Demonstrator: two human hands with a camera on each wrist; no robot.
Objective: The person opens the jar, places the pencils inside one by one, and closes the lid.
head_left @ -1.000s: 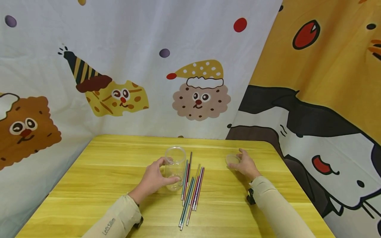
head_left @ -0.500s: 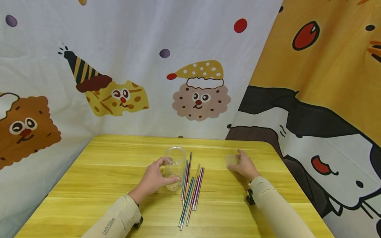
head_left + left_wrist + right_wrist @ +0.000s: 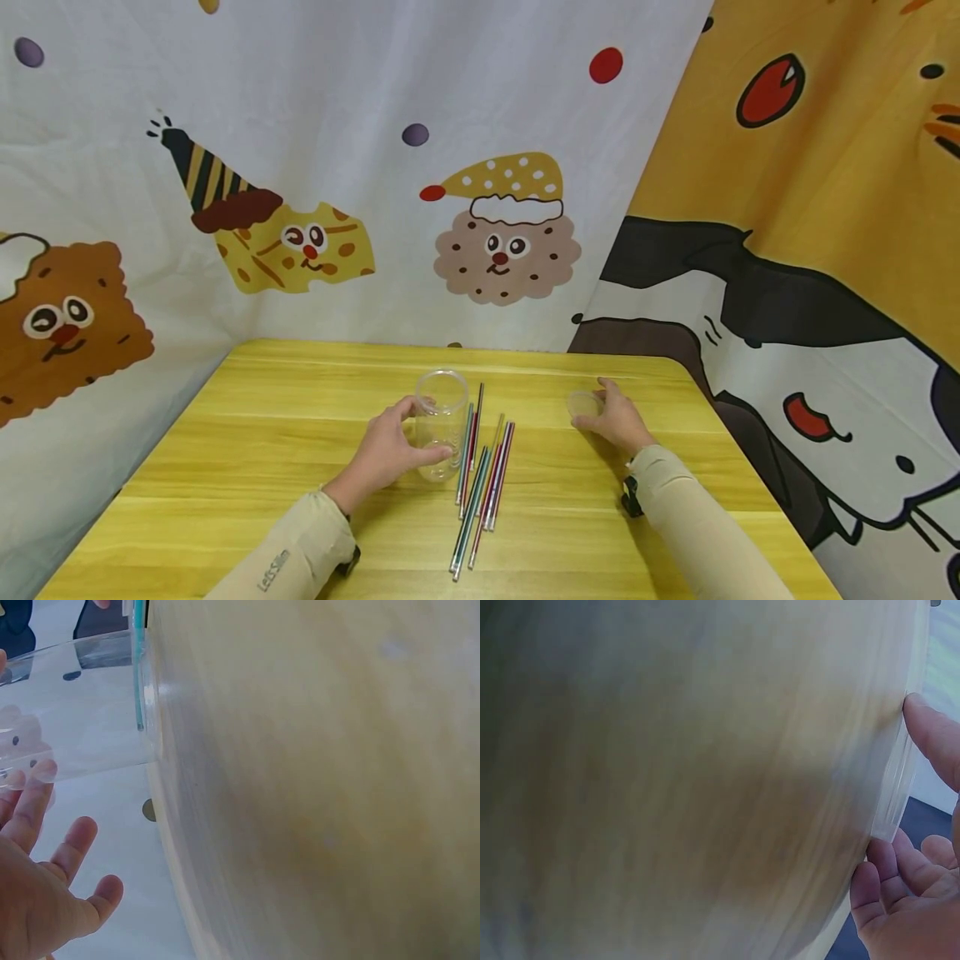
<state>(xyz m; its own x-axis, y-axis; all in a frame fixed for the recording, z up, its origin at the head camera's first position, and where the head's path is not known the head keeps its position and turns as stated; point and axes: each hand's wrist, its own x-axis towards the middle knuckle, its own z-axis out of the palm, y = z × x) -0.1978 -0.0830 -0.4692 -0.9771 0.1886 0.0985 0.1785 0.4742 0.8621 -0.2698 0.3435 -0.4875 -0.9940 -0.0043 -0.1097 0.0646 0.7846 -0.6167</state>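
A clear plastic jar (image 3: 442, 423) stands upright and uncapped at the middle of the table. My left hand (image 3: 390, 446) holds its side, thumb in front and fingers behind; the left wrist view shows the see-through wall of the jar (image 3: 90, 712) against the fingers. Farther right, a round clear lid (image 3: 583, 404) lies flat, and my right hand (image 3: 618, 419) grips its rim between thumb and fingers. Seen from the right wrist, the lid (image 3: 894, 787) sits low at the tabletop. Several thin, shiny coloured pencils (image 3: 480, 492) lie loosely bunched just right of the jar.
The yellow wood-grain table (image 3: 262, 433) ends at a back edge close to a hanging cloth (image 3: 337, 100) printed with cartoon figures. Another cartoon cloth (image 3: 825, 292) drapes along the right side. Bare tabletop separates the pencils from the lid.
The right hand has shifted very slightly left with the lid between one second and half a second ago. The left hand, jar and pencils have stayed in place.
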